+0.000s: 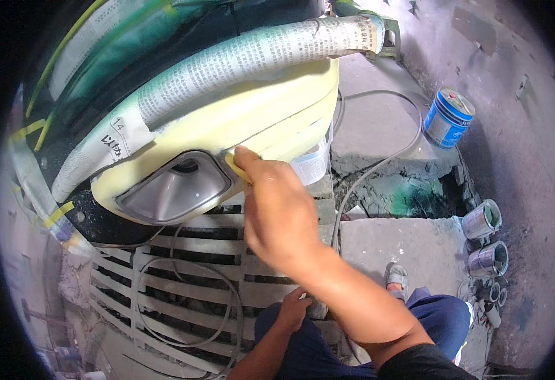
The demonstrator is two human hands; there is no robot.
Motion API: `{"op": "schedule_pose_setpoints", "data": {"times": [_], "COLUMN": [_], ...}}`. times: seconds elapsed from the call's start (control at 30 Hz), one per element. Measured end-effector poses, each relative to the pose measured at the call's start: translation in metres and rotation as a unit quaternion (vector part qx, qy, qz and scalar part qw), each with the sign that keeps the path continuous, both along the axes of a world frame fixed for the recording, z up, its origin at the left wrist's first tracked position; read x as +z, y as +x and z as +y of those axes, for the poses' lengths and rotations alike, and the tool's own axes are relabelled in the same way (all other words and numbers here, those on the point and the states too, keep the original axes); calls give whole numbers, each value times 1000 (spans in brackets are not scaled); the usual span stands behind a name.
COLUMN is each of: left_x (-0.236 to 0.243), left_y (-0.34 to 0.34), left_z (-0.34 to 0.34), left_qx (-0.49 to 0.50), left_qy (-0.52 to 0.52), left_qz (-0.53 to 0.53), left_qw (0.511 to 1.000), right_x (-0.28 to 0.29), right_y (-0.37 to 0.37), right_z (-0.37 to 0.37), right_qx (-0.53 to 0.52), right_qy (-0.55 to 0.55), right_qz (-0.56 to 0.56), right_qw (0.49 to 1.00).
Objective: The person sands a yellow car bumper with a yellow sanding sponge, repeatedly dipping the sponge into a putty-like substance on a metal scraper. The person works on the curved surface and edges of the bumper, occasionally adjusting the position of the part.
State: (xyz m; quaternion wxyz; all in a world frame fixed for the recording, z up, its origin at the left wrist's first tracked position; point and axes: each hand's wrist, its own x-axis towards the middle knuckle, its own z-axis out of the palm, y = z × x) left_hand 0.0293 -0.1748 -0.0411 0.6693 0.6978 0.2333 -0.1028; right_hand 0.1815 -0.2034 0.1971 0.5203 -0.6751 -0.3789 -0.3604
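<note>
In front of me is a pale yellow car bumper (pixel 239 120), set with a shiny grey, exhaust-tip-like trim (pixel 176 188). My right hand (pixel 277 206) presses a small yellow piece, seemingly sandpaper (pixel 234 166), against the bumper's lower face, right beside this trim. Its fingers are closed round the piece, with the thumb toward the bumper. Printed masking paper (pixel 227 57) wraps the edge above. My left hand (pixel 295 309) rests by my left knee, fingers partly showing and loosely stretched, with nothing visible in them.
A slatted grating (pixel 195 272) lies below the bumper, with a grey hose (pixel 236 310) looped over it. Concrete slabs (pixel 394 247) border a broken pit (pixel 416 193) on the right. A blue can (pixel 448 118) and several open tins (pixel 482 218) stand along the wall.
</note>
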Motion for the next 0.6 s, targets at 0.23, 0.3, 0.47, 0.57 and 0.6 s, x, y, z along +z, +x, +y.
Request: {"op": "schedule_pose_setpoints", "data": {"times": [0.23, 0.3, 0.47, 0.57, 0.6], "left_x": [-77, -57, -52, -55, -58], "left_y": [-13, -9, -11, -13, -15], "left_z": [5, 0, 4, 6, 7], "left_qx": [40, 31, 4, 9, 12], "left_qy": [-109, -103, -84, -88, -88], "left_qz": [13, 27, 24, 44, 38], "left_qw": [993, 994, 996, 995, 995], "right_x": [-22, -21, -12, -10, -9], "right_y": [59, 72, 85, 83, 80], "right_z": [-71, -83, -78, -68, -65], "right_qx": [-106, -135, -132, -136, -139], "right_qy": [-58, -93, -110, -99, -93], "right_qz": [-129, -162, -199, -202, -201], "right_qw": [984, 973, 965, 965, 965]}}
